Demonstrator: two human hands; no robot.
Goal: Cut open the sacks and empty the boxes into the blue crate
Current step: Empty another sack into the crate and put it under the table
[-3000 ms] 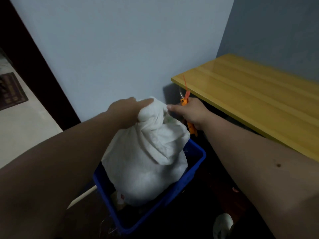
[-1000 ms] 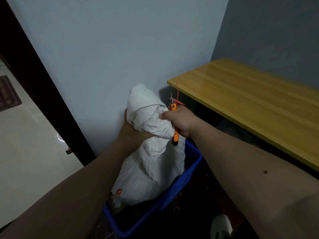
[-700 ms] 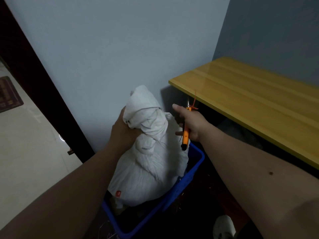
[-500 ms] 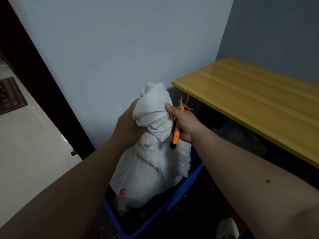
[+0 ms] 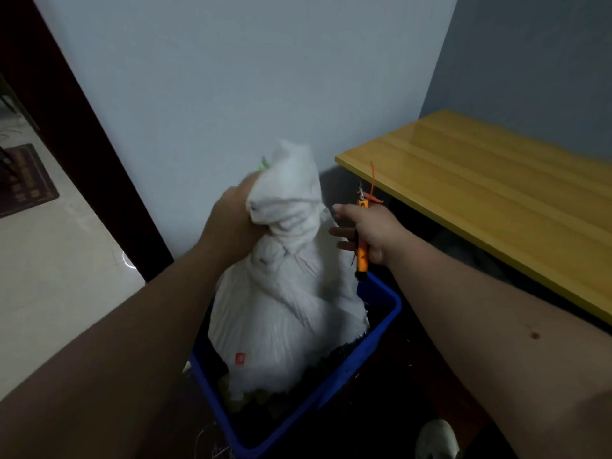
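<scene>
— What did the room look like?

— A pale blue-grey wall (image 5: 231, 77) filled most of the view, meeting a darker wall at a corner on the right. A dark door frame (image 5: 76, 134) ran down the left, with light floor tiles (image 5: 49, 276) beyond it. A yellow wooden table (image 5: 496, 193) stood along the right side.

— And the task's things, biggest first?

— The blue crate (image 5: 374, 346) sat on the dark floor below the table's near corner. A white sack (image 5: 284, 309) stood in it, its bulging body rising well above the rim and its lower edge lying on dark contents (I could not make out what these were). A small red mark (image 5: 239, 358) showed low on the cloth.

— What were the hands doing?

— The left hand (image 5: 231, 223) was clamped around the sack's bunched neck, holding the twisted top upright; something green (image 5: 264, 164) poked out beside that top, too blurred to name. The right hand (image 5: 371, 231) was closed around an orange-handled cutter (image 5: 362, 246), its metal tip pointing up, with its forefinger and one other finger stretched toward the sack's neck, just beside the cloth. A thin orange tie (image 5: 372, 180) stuck up by the tool's tip.

— Anything else?

— A pale shoe (image 5: 437, 438) at the bottom edge.
</scene>
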